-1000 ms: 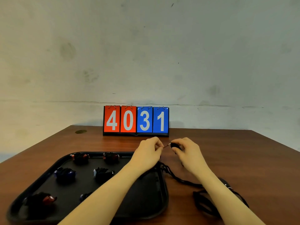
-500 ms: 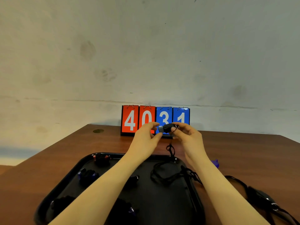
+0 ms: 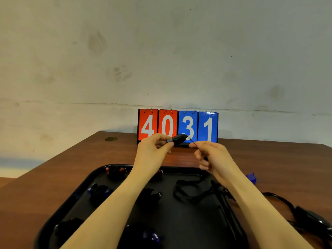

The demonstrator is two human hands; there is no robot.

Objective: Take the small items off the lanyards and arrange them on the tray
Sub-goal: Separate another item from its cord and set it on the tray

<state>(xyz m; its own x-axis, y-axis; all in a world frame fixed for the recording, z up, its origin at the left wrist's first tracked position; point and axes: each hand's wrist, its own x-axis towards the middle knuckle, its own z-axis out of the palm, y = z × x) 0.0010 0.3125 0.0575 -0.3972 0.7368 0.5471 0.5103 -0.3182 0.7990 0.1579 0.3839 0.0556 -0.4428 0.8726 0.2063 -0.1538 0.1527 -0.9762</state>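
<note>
My left hand [image 3: 154, 148] pinches a small black item [image 3: 177, 139] with a grey end, held up in front of the scoreboard. My right hand [image 3: 212, 157] pinches the thin ring or cord at the item's right end, and a black lanyard [image 3: 195, 189] hangs from it onto the black tray [image 3: 186, 218]. Several small black, red and blue items [image 3: 99, 192] lie on the tray's left half. Both forearms cross above the tray.
A red and blue scoreboard [image 3: 177, 125] reading 4031 stands at the table's back edge by the wall. A small blue item [image 3: 251, 177] lies on the brown table right of the tray. More black lanyards [image 3: 305, 216] lie at the lower right.
Both hands rose from the table with the black item. The hands have moved slightly apart, the right pulling the ring end rightward. The camera view shifted left.
</note>
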